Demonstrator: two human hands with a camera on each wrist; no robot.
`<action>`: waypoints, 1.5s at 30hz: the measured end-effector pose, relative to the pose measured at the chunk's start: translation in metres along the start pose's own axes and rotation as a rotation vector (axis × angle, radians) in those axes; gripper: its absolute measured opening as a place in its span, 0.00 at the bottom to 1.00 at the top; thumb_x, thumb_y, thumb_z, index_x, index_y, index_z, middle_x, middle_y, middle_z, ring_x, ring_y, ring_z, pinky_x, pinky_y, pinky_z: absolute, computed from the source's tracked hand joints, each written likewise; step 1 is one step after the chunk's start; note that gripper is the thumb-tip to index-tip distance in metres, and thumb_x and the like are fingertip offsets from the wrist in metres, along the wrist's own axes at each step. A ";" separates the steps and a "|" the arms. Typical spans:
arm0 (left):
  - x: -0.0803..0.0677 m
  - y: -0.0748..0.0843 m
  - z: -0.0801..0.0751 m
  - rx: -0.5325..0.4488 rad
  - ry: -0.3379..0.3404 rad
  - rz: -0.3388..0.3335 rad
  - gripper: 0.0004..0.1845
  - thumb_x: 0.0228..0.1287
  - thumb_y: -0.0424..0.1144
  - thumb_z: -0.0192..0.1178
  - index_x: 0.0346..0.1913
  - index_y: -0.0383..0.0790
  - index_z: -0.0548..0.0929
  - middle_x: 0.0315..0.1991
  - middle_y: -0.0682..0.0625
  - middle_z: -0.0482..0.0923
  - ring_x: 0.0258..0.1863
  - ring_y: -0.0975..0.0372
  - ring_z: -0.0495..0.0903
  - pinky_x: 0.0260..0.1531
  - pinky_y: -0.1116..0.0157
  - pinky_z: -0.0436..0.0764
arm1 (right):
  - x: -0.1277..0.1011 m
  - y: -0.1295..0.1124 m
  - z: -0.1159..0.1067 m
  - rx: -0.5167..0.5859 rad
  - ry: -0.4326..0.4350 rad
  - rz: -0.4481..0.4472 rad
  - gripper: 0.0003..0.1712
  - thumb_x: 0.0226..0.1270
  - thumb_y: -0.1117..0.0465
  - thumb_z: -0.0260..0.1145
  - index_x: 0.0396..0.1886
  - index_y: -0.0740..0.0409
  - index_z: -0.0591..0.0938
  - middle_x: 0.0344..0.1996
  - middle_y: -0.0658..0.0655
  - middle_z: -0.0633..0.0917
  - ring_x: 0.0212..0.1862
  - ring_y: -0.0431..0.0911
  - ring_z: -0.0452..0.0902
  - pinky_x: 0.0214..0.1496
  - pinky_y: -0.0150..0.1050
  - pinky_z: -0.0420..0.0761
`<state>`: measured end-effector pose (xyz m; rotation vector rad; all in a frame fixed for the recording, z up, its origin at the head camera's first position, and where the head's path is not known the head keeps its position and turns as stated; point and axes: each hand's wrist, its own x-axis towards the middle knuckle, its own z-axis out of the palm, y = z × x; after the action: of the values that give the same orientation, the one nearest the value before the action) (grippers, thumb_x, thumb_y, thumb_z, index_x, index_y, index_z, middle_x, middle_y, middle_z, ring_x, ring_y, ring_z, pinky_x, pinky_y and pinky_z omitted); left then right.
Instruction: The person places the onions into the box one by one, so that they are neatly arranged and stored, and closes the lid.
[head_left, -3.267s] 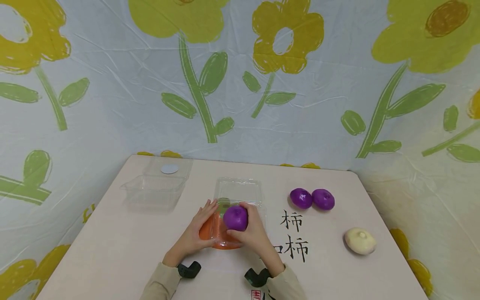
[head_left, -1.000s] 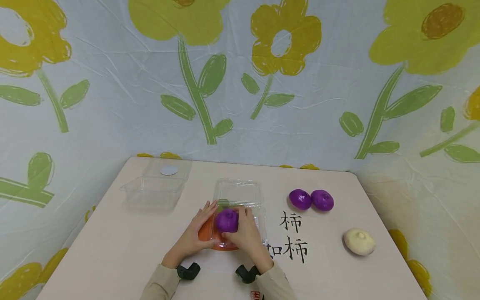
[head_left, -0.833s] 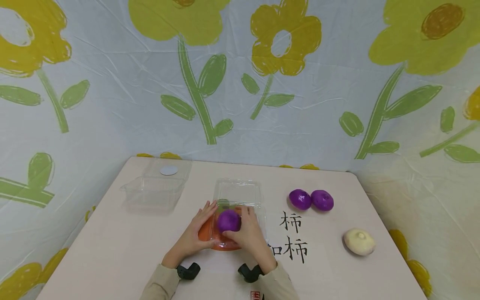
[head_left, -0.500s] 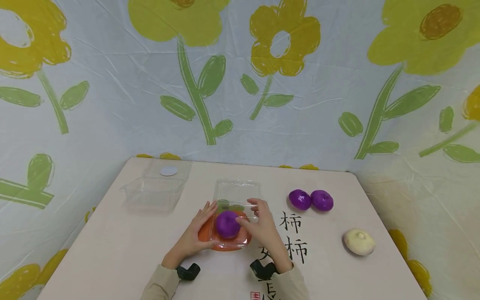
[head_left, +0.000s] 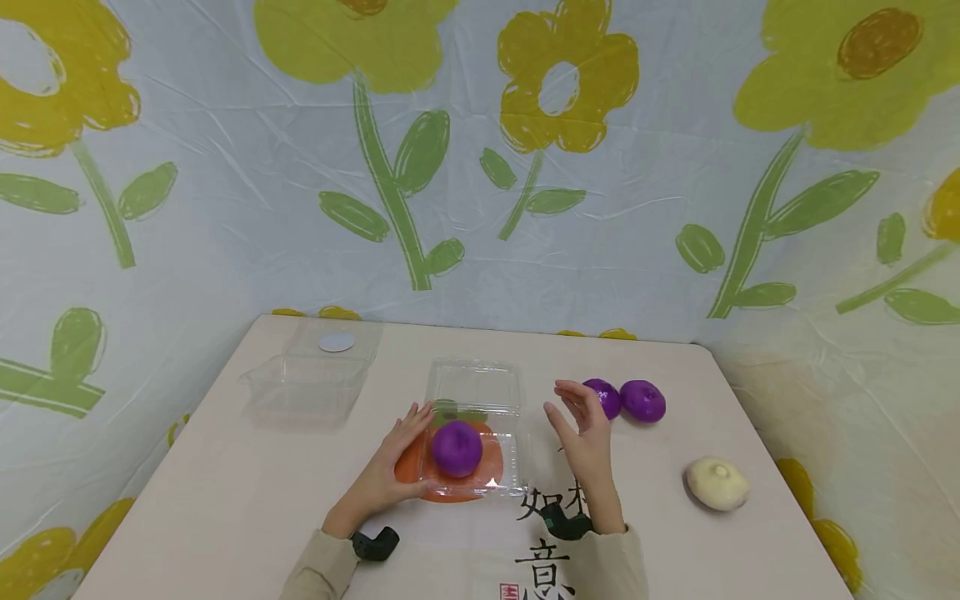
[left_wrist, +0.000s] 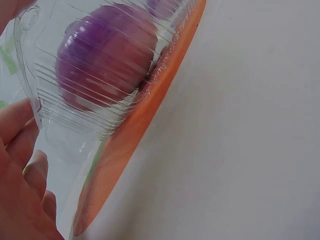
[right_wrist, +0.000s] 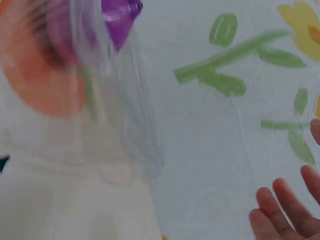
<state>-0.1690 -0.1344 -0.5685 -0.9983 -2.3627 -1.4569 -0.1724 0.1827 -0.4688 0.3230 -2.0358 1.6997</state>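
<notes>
A round purple onion [head_left: 457, 448] sits in the left part of an open clear plastic box [head_left: 512, 479]. The box's lid [head_left: 474, 384] is folded back behind it. My left hand [head_left: 386, 462] holds the box's left side, thumb at the front corner and fingers at the back. In the left wrist view the onion shows through the ribbed wall. My right hand [head_left: 588, 437] is raised to the right of the box, its fingers loosely bent around nothing. Beyond it lie two more purple onions [head_left: 642, 402], one partly hidden by its fingers.
Another open clear box [head_left: 307, 387] stands at the back left. A whitish bulb [head_left: 717, 483] lies at the right. The tabletop [head_left: 225, 500] carries a printed orange fruit under the box and black characters. A flowered cloth [head_left: 480, 275] surrounds the table.
My right hand has lowered the purple onion into the box, let go of it and moved off to the right towards the other two. The left hand has stayed at the box.
</notes>
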 end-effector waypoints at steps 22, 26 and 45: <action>-0.001 0.000 0.000 0.005 -0.001 -0.011 0.50 0.52 0.48 0.74 0.75 0.33 0.61 0.77 0.41 0.53 0.76 0.40 0.45 0.76 0.58 0.37 | -0.008 0.035 -0.043 -0.045 0.217 0.235 0.35 0.65 0.74 0.65 0.69 0.74 0.63 0.71 0.73 0.62 0.76 0.65 0.48 0.77 0.57 0.44; -0.001 -0.001 0.000 0.008 0.000 -0.009 0.51 0.52 0.49 0.74 0.74 0.33 0.61 0.77 0.41 0.53 0.76 0.38 0.45 0.76 0.55 0.38 | -0.010 0.039 -0.045 -0.083 0.179 0.244 0.38 0.65 0.74 0.65 0.72 0.73 0.60 0.74 0.72 0.58 0.76 0.66 0.47 0.76 0.61 0.44; 0.000 0.001 -0.001 0.010 0.002 -0.005 0.51 0.51 0.48 0.75 0.75 0.34 0.62 0.77 0.41 0.54 0.76 0.39 0.46 0.76 0.56 0.38 | -0.003 0.085 -0.056 -0.332 0.104 0.203 0.38 0.63 0.67 0.70 0.70 0.68 0.65 0.67 0.69 0.58 0.71 0.65 0.52 0.71 0.68 0.55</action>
<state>-0.1683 -0.1344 -0.5671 -0.9880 -2.3705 -1.4452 -0.1981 0.2543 -0.5363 -0.0823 -2.2856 1.4171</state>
